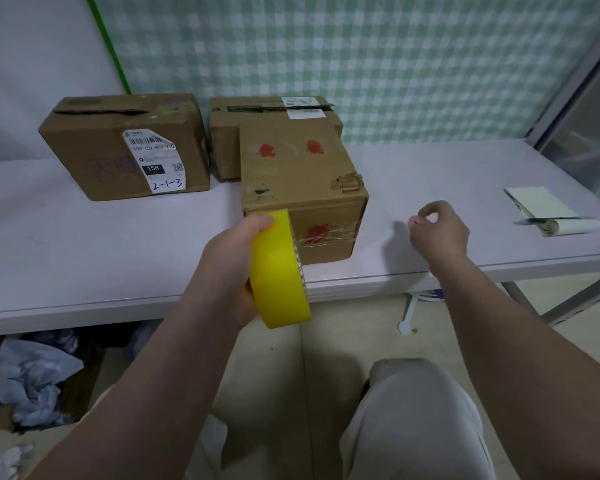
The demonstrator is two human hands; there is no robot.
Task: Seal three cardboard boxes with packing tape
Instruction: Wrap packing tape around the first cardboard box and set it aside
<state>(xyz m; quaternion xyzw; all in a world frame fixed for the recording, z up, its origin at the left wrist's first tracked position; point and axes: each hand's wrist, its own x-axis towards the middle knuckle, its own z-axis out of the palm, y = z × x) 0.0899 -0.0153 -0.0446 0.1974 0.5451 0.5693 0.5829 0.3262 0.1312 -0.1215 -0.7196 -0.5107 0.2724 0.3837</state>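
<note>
Basically nothing sealed yet, by my read: no yellow tape shows on any of the three boxes. Closest in, the left hand (pixel 234 261) comes up from lower left and grips the yellow tape roll (pixel 279 271), thumb over the top rim, roll standing on edge in front of the tabletop (pixel 84 258) edge. The roll overlaps the near box (pixel 302 174) in view; can't tell if they touch. The right hand (pixel 439 232) hovers over bare tabletop just right of that box, back of hand up, fingers curled in, thumb and fingertips pinched together. Can't tell if a tape end is between them; none visible. The near box sits by the front edge, flaps down, only old clear tape scraps on its front face and torn bits on top. Further back, the left box (pixel 125 150) has a shipping label and a gaping top seam. The back box (pixel 278 114), right behind the near one, shows a dark slit along its seam. So all three remain; the near box looks first up.
</note>
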